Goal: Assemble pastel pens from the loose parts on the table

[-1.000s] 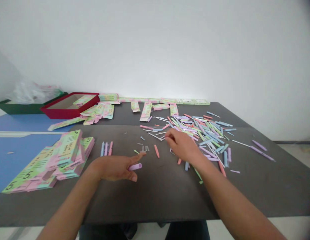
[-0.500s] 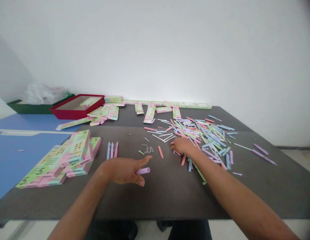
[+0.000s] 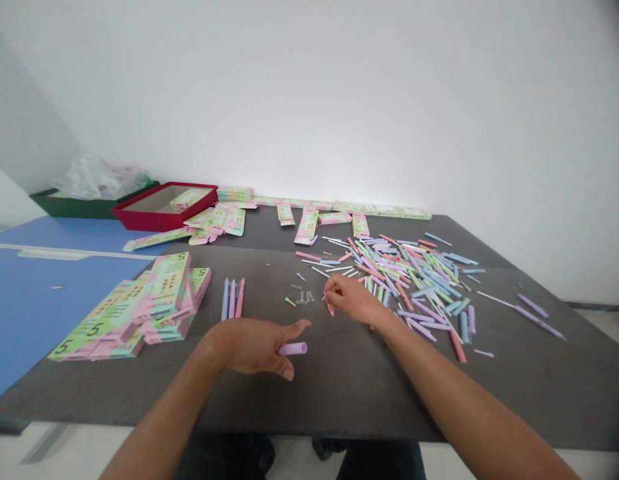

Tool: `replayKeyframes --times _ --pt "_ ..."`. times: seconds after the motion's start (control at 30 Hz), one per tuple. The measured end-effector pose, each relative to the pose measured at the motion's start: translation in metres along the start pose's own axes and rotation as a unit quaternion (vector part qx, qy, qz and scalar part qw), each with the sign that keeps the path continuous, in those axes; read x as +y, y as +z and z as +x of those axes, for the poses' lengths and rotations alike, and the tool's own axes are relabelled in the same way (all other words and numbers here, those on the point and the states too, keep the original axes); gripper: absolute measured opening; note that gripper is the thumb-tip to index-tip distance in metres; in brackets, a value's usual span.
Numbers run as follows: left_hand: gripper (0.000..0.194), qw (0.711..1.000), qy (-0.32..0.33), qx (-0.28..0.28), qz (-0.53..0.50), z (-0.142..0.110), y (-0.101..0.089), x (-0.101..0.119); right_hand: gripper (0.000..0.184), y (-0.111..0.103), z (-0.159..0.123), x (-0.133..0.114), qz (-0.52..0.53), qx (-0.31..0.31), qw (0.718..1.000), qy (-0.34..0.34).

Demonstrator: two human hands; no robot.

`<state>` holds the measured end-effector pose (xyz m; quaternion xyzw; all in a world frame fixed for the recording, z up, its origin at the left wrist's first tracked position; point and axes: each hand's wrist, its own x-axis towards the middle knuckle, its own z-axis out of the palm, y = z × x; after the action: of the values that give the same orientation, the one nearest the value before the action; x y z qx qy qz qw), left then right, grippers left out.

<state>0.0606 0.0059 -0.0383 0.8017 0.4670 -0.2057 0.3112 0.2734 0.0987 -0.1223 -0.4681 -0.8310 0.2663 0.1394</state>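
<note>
My left hand [image 3: 256, 347] hovers over the near middle of the table, its fingers curled around a purple pen barrel [image 3: 294, 349] with the hollow end pointing right. Thumb and index finger stick out past it. My right hand [image 3: 349, 297] is left of the pile of pen parts [image 3: 419, 273], fingertips pinched together low over the table. A short red pen part [image 3: 330, 307] shows just beneath those fingertips; what the pinch itself holds is too small to make out. Between the hands lie several small clear pieces [image 3: 303, 297] and a small green piece [image 3: 290, 302].
Three assembled-looking pens [image 3: 232, 299], blue, purple and red, lie side by side left of centre. Stacked printed boxes [image 3: 162, 290] stand at left. Farther back are a red tray [image 3: 149, 219], a green tray [image 3: 82, 208] with a plastic bag, and more boxes [image 3: 306, 225] along the wall.
My right hand has come away from the pile's near left edge, moving left to the red pen part. My left hand keeps the purple barrel in nearly the same place. The view has shifted slightly.
</note>
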Motion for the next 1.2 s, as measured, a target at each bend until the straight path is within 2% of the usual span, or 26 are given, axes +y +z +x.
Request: replayKeyframes --times 0.07,0.13,0.27,0.43,1.2 --pt "0.087 1.000 0.004 0.005 -0.001 -0.002 0.002 -0.001 0.008 0.014 -0.008 -0.003 -0.021 0.033 0.998 -0.041" --pt "0.086 1.000 0.001 0.007 0.004 -0.003 0.005 -0.002 0.007 0.025 -0.015 -0.002 -0.095 0.051 0.992 -0.061" --pt "0.087 1.000 0.000 0.011 0.005 -0.001 0.010 -0.004 0.011 0.036 -0.020 0.005 -0.193 0.029 0.976 -0.097" --pt "0.086 1.000 0.004 0.011 0.000 0.000 0.013 -0.003 0.012 0.042 -0.019 0.008 -0.246 0.008 0.961 -0.128" --pt "0.081 1.000 0.010 0.023 0.013 -0.001 0.019 -0.003 0.013 0.045 -0.009 0.011 -0.264 0.029 0.949 -0.170"
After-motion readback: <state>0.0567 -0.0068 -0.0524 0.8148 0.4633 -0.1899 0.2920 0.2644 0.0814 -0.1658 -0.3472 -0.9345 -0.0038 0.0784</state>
